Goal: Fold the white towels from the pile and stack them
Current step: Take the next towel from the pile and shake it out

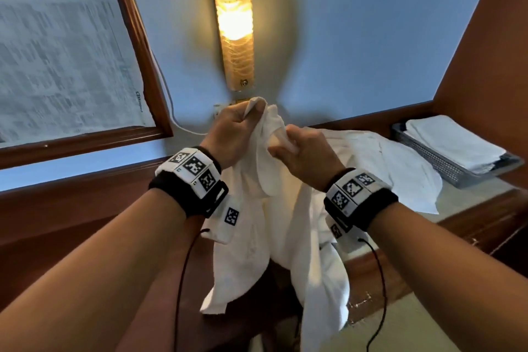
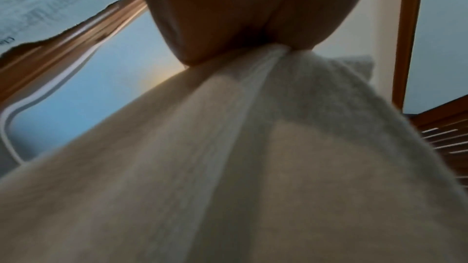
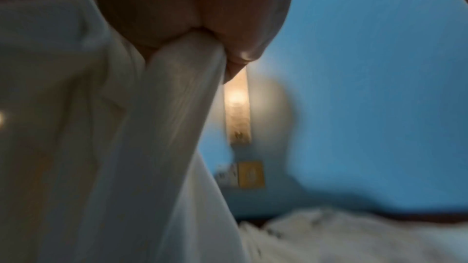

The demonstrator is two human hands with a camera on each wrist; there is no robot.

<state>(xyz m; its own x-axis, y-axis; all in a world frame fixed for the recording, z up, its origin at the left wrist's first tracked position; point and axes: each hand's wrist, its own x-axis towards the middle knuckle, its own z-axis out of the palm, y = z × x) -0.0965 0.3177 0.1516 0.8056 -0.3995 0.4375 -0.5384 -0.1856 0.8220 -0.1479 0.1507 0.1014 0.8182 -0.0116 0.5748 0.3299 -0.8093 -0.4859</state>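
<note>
Both hands are raised in front of the blue wall, each gripping the same white towel (image 1: 274,226). The left hand (image 1: 233,131) pinches a corner of it between thumb and curled fingers, the tip of the cloth poking out above the knuckles; the left wrist view shows a hemmed edge running down from that pinch. Just beside it, slightly lower, the right hand (image 1: 305,151) is closed round a bunched fold of the same towel, which the right wrist view shows squeezed between thumb and fingers. The towel hangs down loose and crumpled between the forearms.

Behind the right hand, the pile of unfolded towels (image 1: 400,163) lies on the worktop (image 1: 468,200). At the far right a mesh tray (image 1: 437,160) holds folded white towels (image 1: 451,140). A lit wall lamp (image 1: 234,20) glows above the hands.
</note>
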